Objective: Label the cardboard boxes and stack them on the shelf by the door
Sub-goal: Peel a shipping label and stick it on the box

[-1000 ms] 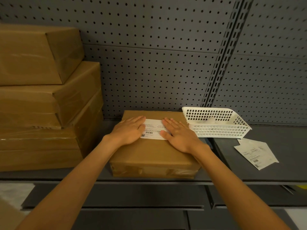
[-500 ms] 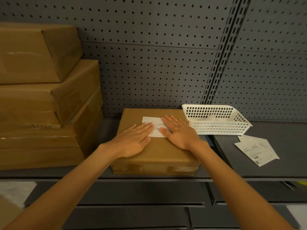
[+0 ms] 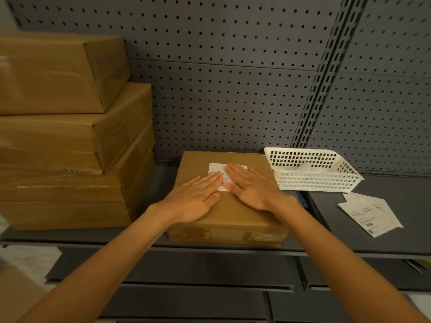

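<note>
pressing flat, fingers straight: left hand, right hand on label, long axis left-right, atop box

Left hand, right hand flat on label.

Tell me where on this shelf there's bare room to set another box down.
Bare shelf shows between the labelled box and the loose labels, in front of the white basket. A narrow strip separates that box from the stack of boxes. Both hands crowd the box top.
</note>
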A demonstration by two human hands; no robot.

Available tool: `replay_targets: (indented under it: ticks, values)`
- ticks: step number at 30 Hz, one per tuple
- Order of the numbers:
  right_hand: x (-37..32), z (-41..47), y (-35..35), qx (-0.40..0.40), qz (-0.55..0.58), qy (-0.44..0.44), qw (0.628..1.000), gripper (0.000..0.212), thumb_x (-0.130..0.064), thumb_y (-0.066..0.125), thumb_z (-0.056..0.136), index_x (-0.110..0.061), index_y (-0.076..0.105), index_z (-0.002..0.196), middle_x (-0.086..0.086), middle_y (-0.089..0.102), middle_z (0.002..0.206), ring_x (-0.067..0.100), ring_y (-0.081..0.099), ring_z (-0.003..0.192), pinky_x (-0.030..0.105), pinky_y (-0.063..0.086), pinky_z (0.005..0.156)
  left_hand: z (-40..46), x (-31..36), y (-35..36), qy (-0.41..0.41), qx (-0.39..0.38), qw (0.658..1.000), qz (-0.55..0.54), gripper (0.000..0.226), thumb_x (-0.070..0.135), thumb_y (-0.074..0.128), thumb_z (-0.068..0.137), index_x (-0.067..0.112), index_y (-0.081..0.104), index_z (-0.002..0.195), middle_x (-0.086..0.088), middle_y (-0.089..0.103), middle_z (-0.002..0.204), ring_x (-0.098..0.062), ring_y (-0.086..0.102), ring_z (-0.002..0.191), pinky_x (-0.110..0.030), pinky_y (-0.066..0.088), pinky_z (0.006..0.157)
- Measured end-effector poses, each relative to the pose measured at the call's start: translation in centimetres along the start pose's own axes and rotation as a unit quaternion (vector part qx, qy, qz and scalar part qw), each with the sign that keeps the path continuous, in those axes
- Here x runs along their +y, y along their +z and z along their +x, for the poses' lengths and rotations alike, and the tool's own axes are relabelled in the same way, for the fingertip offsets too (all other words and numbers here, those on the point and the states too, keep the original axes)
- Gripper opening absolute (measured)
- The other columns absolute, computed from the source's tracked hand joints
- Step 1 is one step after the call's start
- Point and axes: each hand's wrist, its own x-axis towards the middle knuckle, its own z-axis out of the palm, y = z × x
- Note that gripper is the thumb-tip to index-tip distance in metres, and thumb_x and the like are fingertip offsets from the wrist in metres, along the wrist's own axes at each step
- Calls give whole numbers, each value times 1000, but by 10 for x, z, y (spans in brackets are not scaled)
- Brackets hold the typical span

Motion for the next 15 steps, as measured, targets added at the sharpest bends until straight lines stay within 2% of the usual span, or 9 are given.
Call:
replay_targets:
  ticks: [7, 11, 12, 15]
  values:
    - [27, -9, 0, 21, 25, 42, 999, 58, -50, 15, 100, -27, 1, 152, -11, -4, 160, 3, -5, 145, 27, -4, 118, 1, 1, -2, -3, -6, 1000, -3, 53, 40, 10, 101, 26, -7, 150, 12, -10, 157, 1, -10, 142, -24, -6, 117]
    - [24, -10, 0, 36, 30, 41, 998, 57, -47, 17, 101, -25, 5, 152, -10, 1, 160, 4, -2, 146, 28, -2, 119, 11, 3, -11, -27, 52, 998, -23, 49, 39, 17, 102, 28, 17, 150, 10, 15, 157, -9, 13, 144, -30, 10, 116]
    - [23, -9, -2, 37, 25, 42, 998, 56, -45, 18, 101, -24, 6, 153, -8, 2, 160, 5, -1, 146, 28, -3, 119, 18, 4, -14, -33, 69, 997, -17, 49, 38, 18, 102, 26, 18, 150, 8, 18, 157, -12, 16, 143, -30, 13, 115]
    - [14, -5, -5, 39, -2, 34, 999, 56, -36, 20, 101, -19, 6, 153, -5, 1, 161, 6, -2, 146, 26, -5, 116, 41, 4, -14, -40, 56, 998, -1, 53, 36, 18, 102, 22, 4, 151, 5, 4, 159, -11, 5, 146, -28, 4, 117]
